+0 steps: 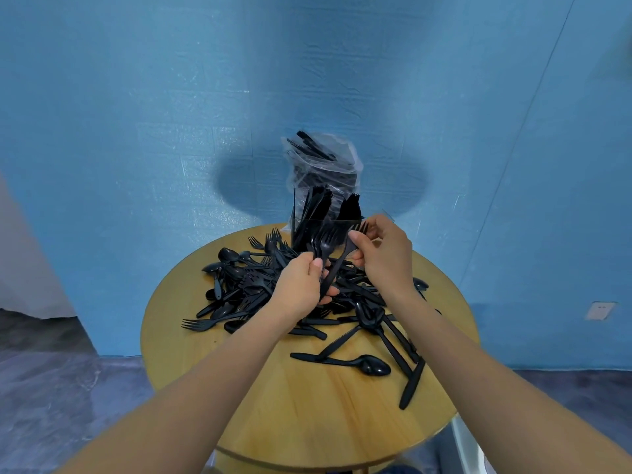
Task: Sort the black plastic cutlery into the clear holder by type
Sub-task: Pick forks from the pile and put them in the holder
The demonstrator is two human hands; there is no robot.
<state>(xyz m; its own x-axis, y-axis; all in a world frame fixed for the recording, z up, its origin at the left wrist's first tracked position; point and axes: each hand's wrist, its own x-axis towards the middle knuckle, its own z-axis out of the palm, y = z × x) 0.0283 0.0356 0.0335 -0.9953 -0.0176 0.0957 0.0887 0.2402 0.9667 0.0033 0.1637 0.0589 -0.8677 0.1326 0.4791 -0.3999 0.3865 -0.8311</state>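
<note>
From my end: left hand is curled around a small bunch of forks, tines up, handles gathered in the fist; looks like it's batching one type before loading. Right hand pinches a single fork between thumb and fingers, crossing it onto that bunch, tines near the clear holder. Holder sits at the far edge of the round wooden counter, already carrying upright cutlery in at least two groups; I can't tell which types through the plastic. Behind it stands a clear plastic bag with more black pieces. Unsorted pile of forks, spoons and knives covers the counter's middle; a loose spoon lies toward the near right edge. No readable labels or brands anywhere.
</note>
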